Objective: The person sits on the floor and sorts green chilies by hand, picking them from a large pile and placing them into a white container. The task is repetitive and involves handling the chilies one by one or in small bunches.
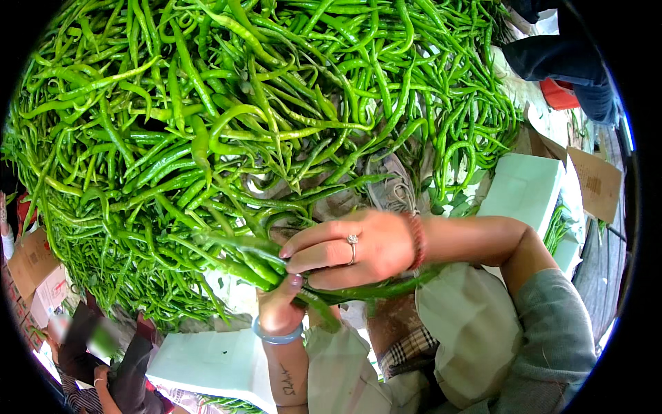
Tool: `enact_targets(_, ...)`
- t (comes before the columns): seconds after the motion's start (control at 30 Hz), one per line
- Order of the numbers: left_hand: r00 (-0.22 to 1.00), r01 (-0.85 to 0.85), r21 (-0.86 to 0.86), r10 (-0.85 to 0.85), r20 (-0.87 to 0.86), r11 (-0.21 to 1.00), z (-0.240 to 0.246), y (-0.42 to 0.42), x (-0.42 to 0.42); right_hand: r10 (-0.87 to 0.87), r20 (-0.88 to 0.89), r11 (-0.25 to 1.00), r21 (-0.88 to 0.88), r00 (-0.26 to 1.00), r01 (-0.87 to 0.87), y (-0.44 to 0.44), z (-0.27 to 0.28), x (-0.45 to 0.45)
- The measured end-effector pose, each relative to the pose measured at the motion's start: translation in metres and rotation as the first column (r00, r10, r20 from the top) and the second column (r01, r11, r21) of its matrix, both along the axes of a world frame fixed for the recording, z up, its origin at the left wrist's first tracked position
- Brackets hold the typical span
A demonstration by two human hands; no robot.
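Note:
A large heap of long green chili peppers (248, 114) spreads out before me. At its near edge my two hands meet over several peppers. My right hand (357, 248), with a ring and a red braided bracelet, has its fingers curled over long green peppers (382, 291) that stick out beneath it. My left hand (282, 305), with a pale bangle at the wrist, holds a bunch of green peppers (258, 271) between thumb and fingers. Its fingers are mostly hidden behind the peppers and the right hand. Motion blurs the right hand and some pepper ends.
White foam boxes stand at the right (522, 191) and lower left (207, 357), with green peppers beside or in them. Cardboard boxes (595, 181) lie farther out. A shoe (390, 181) shows at the heap's near edge. Other people's legs (558, 62) appear upper right, and another person sits lower left.

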State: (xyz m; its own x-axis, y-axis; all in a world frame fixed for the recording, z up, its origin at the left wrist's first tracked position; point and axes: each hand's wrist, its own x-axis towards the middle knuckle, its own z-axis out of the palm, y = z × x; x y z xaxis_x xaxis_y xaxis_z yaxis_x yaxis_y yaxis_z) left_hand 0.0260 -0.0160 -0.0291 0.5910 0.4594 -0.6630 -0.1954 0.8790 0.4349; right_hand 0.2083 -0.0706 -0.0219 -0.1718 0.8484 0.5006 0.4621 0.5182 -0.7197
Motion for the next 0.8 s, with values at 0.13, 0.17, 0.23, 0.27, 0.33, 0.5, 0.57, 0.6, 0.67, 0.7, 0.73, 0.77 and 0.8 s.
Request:
enact_targets(0.13, 0.999, -0.019, 0.038, 0.020, -0.038, 0.999, -0.011, -0.004, -0.004, -0.113, -0.218, 0.982, -0.175, 0.969, 0.075, -0.008, -0.017, -0.017)
enact_targets(0.17, 0.998, -0.009, 0.042, 0.012, -0.058, 0.999, -0.009, -0.002, -0.006, -0.111, -0.276, 0.971, -0.233, 0.955, 0.046, -0.008, -0.021, -0.012)
enact_targets(0.23, 1.000, -0.018, 0.092, 0.019, -0.007, 0.996, -0.005, 0.007, -0.012, -0.511, -0.089, 0.819, -0.354, 0.855, 0.452, -0.017, -0.027, 0.008)
enact_targets(0.27, 1.000, -0.005, 0.117, 0.004, 0.017, 0.993, -0.005, 0.009, -0.012, -0.564, 0.042, 0.633, -0.620, 0.825, 0.464, -0.029, -0.056, 0.016)
enact_targets(0.33, 0.996, 0.023, 0.130, -0.033, 0.080, 0.991, -0.004, 0.010, -0.009, -0.660, 0.020, 0.122, -0.984, 0.751, 0.133, -0.053, -0.090, 0.038)
enact_targets(0.5, 0.991, 0.098, 0.184, -0.112, 0.068, 0.978, -0.008, 0.007, -0.014, -0.869, -0.188, 0.298, -0.937, 0.458, 0.180, -0.034, -0.114, 0.029)
enact_targets(0.57, 0.996, 0.079, 0.212, -0.086, 0.024, 0.974, -0.005, 0.013, -0.019, -0.816, -0.140, 0.418, -0.813, 0.561, 0.405, -0.021, -0.083, 0.032)
enact_targets(0.6, 0.997, 0.071, 0.214, -0.070, -0.012, 0.974, -0.002, 0.014, -0.022, -0.748, 0.025, 0.527, -0.584, 0.663, 0.617, -0.018, -0.056, 0.037)
enact_targets(0.67, 0.995, 0.079, 0.205, -0.065, -0.075, 0.975, 0.007, 0.015, -0.016, -0.665, 0.003, 0.726, -0.232, 0.747, 0.648, -0.022, -0.020, 0.062)
enact_targets(0.7, 0.997, 0.083, 0.200, -0.083, -0.005, 0.976, 0.004, 0.013, -0.012, -0.701, -0.065, 0.706, -0.201, 0.710, 0.679, -0.026, 0.000, 0.070)
enact_targets(0.73, 0.993, 0.089, 0.198, -0.103, 0.061, 0.976, 0.001, 0.013, -0.009, -0.717, -0.058, 0.696, -0.116, 0.695, 0.708, -0.025, 0.019, 0.078)
enact_targets(0.77, 0.985, 0.096, 0.196, -0.122, 0.126, 0.976, -0.001, 0.013, -0.006, -0.714, -0.015, 0.700, -0.055, 0.700, 0.712, -0.028, 0.035, 0.085)
enact_targets(0.8, 0.987, 0.121, 0.205, -0.140, 0.080, 0.971, 0.000, 0.013, -0.003, -0.679, -0.005, 0.735, -0.005, 0.735, 0.679, -0.030, 0.045, 0.086)
